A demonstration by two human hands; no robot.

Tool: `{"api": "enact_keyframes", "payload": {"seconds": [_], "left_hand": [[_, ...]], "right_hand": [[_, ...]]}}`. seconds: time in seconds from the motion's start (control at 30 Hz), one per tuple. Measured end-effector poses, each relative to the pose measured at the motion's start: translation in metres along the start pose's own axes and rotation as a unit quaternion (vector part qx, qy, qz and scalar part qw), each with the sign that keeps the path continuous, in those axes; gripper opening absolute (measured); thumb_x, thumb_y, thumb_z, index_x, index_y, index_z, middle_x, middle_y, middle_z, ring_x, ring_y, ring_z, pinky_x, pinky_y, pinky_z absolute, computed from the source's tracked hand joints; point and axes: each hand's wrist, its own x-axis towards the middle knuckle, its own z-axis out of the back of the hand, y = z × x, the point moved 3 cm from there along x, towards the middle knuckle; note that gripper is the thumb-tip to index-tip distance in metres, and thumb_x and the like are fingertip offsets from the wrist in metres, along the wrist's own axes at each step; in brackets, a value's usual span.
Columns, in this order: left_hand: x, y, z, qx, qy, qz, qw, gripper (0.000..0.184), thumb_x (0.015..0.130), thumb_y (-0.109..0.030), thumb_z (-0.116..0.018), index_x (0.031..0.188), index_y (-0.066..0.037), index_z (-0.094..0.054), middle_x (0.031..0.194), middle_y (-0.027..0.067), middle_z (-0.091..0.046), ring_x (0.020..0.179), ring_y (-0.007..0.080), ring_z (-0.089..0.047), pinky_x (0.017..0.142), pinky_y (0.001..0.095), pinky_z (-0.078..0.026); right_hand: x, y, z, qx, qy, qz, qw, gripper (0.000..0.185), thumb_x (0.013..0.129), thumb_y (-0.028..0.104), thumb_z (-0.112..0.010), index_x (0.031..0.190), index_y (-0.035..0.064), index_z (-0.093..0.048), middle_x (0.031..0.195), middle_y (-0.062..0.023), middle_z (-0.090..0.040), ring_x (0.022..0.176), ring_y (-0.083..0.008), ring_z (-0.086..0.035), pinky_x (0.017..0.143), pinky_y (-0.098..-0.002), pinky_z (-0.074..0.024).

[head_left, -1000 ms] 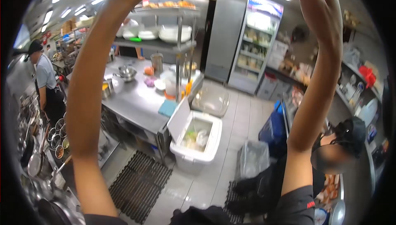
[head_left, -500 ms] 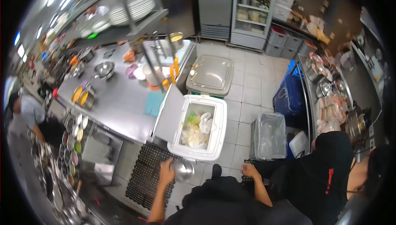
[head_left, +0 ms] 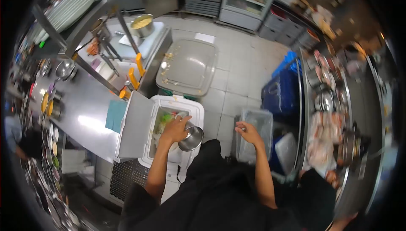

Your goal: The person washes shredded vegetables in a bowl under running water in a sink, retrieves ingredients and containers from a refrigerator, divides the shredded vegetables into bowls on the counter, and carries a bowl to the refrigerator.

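Observation:
My left hand grips a shiny metal bowl by its side, the bowl tilted so that its hollow shows. Hand and bowl are over the open white bin, with the bowl above its right rim. Inside the bin, green leaves and pale bags or scraps are partly hidden by my hand and forearm. The bin's lid is swung up against the steel counter. To the right, my right hand has its fingers curled, with something small at the fingertips that I cannot make out.
A grey lidded bin with scraps on top stands behind the white one. On the left is a steel counter with pans. A clear plastic tub and a blue container stand right. A person's dark sleeve is close by.
My left hand has carried the metal bowl from beside the bin up over it. My right hand has risen and moved forward. The view has shifted toward the bin.

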Motion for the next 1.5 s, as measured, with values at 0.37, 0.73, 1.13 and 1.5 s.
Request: {"api": "enact_keyframes", "payload": {"seconds": [0.37, 0.73, 1.13, 1.5], "left_hand": [[0.202, -0.011, -0.019, 0.014, 0.048, 0.099, 0.994, 0.057, 0.071, -0.033, -0.065, 0.124, -0.015, -0.05, 0.109, 0.0251, -0.054, 0.105, 0.0434, -0.051, 0.091, 0.0498, -0.041], [0.499, -0.088, 0.064, 0.034, 0.144, 0.0, 0.989, 0.066, 0.068, -0.025, -0.067, 0.129, -0.014, -0.044, 0.112, 0.0272, -0.049, 0.102, 0.0434, -0.053, 0.089, 0.0451, -0.046], [0.716, -0.09, 0.132, -0.021, 0.112, 0.096, 0.989, 0.07, 0.07, -0.035, -0.068, 0.131, -0.012, -0.043, 0.121, 0.0319, -0.045, 0.109, 0.0444, -0.05, 0.094, 0.0451, -0.043], [0.828, 0.007, 0.235, -0.105, 0.021, 0.253, 0.962, 0.072, 0.073, -0.042, -0.064, 0.136, -0.02, -0.037, 0.132, 0.026, -0.037, 0.107, 0.0403, -0.054, 0.087, 0.047, -0.046]], "right_hand": [[0.119, -0.275, 0.095, 0.176, 0.023, -0.459, 0.87, 0.021, 0.084, 0.024, -0.058, 0.1, 0.0119, -0.061, 0.086, -0.0066, -0.063, 0.067, -0.019, -0.062, 0.053, -0.0367, -0.0519], [0.135, -0.33, 0.078, 0.253, -0.04, -0.495, 0.83, 0.026, 0.082, 0.032, -0.059, 0.097, 0.0117, -0.067, 0.089, -0.007, -0.066, 0.081, -0.0271, -0.063, 0.063, -0.0439, -0.0511], [0.569, -0.327, 0.331, 0.224, -0.021, -0.469, 0.854, 0.023, 0.083, 0.028, -0.062, 0.099, 0.0118, -0.059, 0.09, -0.0078, -0.065, 0.076, -0.0244, -0.065, 0.062, -0.04, -0.0532], [0.96, -0.19, 0.378, 0.168, 0.088, -0.19, 0.963, 0.032, 0.089, 0.025, -0.053, 0.114, 0.0049, -0.051, 0.102, -0.0157, -0.061, 0.084, -0.0295, -0.063, 0.064, -0.0403, -0.0534]]}}
